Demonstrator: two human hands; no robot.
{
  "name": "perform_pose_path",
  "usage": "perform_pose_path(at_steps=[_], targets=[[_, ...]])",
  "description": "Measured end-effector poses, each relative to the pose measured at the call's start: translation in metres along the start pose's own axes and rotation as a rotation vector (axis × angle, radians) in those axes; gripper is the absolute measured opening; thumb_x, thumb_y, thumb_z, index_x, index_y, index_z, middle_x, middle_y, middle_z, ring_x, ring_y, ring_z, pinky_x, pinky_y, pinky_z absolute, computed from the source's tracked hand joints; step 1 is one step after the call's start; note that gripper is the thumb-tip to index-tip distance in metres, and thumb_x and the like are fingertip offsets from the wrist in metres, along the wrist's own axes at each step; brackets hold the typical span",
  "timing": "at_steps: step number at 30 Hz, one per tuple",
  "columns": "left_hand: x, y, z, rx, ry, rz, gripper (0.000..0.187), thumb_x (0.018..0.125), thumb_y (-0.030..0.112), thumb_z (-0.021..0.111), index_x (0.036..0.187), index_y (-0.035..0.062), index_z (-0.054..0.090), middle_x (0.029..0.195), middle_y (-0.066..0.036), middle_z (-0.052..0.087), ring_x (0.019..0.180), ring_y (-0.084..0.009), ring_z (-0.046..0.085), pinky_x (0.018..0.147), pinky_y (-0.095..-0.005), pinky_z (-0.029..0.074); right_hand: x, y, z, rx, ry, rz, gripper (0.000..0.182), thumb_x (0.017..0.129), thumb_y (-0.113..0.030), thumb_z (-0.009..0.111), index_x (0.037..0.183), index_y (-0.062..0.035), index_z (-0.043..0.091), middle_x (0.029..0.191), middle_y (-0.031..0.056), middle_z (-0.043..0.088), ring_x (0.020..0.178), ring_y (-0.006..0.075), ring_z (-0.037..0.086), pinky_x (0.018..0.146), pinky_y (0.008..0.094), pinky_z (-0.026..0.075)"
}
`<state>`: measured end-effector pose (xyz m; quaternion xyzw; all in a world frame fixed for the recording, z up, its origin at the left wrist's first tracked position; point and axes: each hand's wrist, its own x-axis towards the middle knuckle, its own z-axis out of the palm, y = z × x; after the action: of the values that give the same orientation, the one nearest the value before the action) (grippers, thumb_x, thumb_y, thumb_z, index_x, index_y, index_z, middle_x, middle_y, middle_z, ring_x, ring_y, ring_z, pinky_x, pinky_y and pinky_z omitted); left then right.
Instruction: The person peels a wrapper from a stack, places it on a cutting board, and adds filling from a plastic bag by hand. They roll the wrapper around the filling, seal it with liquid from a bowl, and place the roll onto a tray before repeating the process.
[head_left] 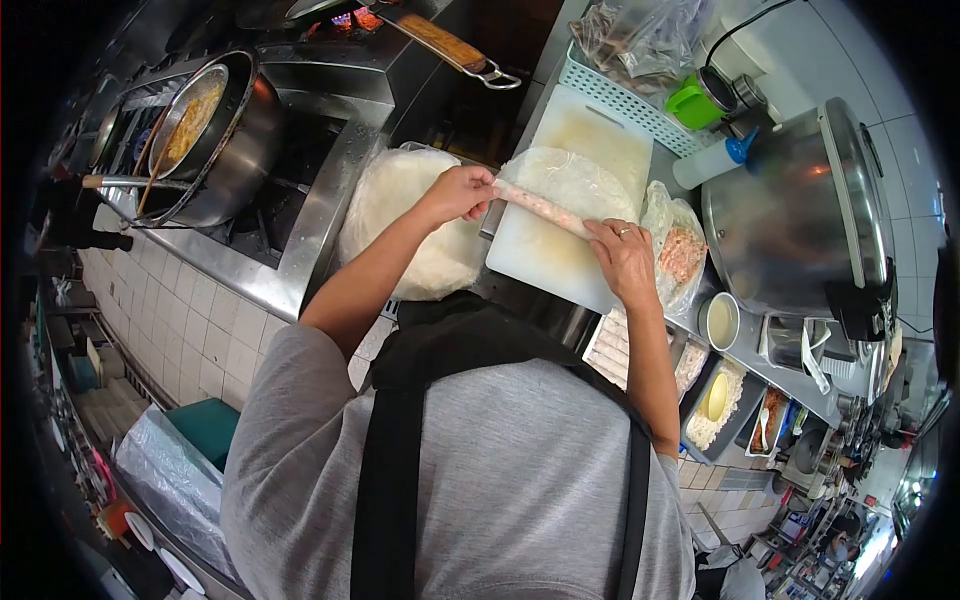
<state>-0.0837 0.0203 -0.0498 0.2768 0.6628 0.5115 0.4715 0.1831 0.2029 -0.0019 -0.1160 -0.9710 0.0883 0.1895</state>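
A long thin roll with pinkish filling (543,209) lies slantwise over a white cutting board (548,252). My left hand (461,194) pinches the wrapper at the roll's left end. At the other end, the fingers of my right hand (622,255) press on the roll. Beyond it, a round translucent wrapper sheet (572,176) spreads over the board. A stack of pale round sheets (400,225) in plastic sits left of the board. On the right is a plastic bag with pink filling (682,252).
A large steel pot (800,215) and a blue-capped bottle (712,163) stand at the right. Below it are a white bowl (719,321) and a tray of rolls (610,350). The stove (290,240) with a pan (225,150) is at the left.
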Motion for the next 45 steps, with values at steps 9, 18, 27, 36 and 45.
perform_pose_path(at_steps=[9,18,27,36,45], targets=[[0.001,-0.009,0.039,-0.541,0.268,0.071,0.018,0.086,0.006,0.071,0.096,0.003,0.057,0.086,-0.008,0.064,0.073,-0.0143,0.066,0.067,-0.0258,0.055,-0.001,0.002,0.002,0.0,-0.033,0.027,0.032,0.082,-0.012,0.068,0.114,-0.0155,0.069,0.107,0.0075,0.068,0.104,0.025,0.06,0.09,0.0396,0.04],[-0.011,0.012,0.063,0.576,0.626,0.632,0.023,0.08,-0.001,0.067,0.102,0.0026,0.06,0.089,-0.013,0.066,0.082,-0.0273,0.065,0.074,-0.0345,0.054,-0.003,0.001,0.001,0.003,-0.044,0.043,0.031,0.082,-0.011,0.067,0.113,-0.0162,0.069,0.104,0.006,0.067,0.1,0.0248,0.061,0.088,0.0395,0.04],[-0.017,0.002,0.06,0.91,0.434,1.039,0.034,0.079,-0.004,0.061,0.112,0.0023,0.065,0.107,-0.011,0.069,0.098,-0.0294,0.064,0.088,-0.0397,0.053,-0.01,-0.002,-0.002,-0.002,0.043,0.047,0.032,0.08,-0.012,0.069,0.112,-0.0136,0.068,0.107,0.0073,0.067,0.102,0.0252,0.06,0.09,0.0403,0.041],[0.003,0.021,0.085,1.067,-0.04,1.124,0.039,0.082,0.0,0.056,0.12,0.0027,0.063,0.126,-0.014,0.062,0.119,-0.0296,0.058,0.104,-0.0408,0.046,-0.074,0.011,0.002,-0.132,0.264,0.402,0.025,0.076,-0.017,0.075,0.1,-0.012,0.072,0.103,0.0052,0.066,0.099,0.0251,0.06,0.086,0.0406,0.041],[0.04,0.043,0.162,1.047,-0.318,1.064,0.041,0.081,0.001,0.057,0.121,0.0065,0.062,0.124,-0.011,0.061,0.115,-0.0291,0.057,0.095,-0.0382,0.05,-0.065,0.012,0.015,-0.205,0.369,0.465,0.006,0.082,-0.015,0.069,0.088,-0.0115,0.068,0.085,0.0055,0.067,0.084,0.024,0.063,0.078,0.0396,0.039]])
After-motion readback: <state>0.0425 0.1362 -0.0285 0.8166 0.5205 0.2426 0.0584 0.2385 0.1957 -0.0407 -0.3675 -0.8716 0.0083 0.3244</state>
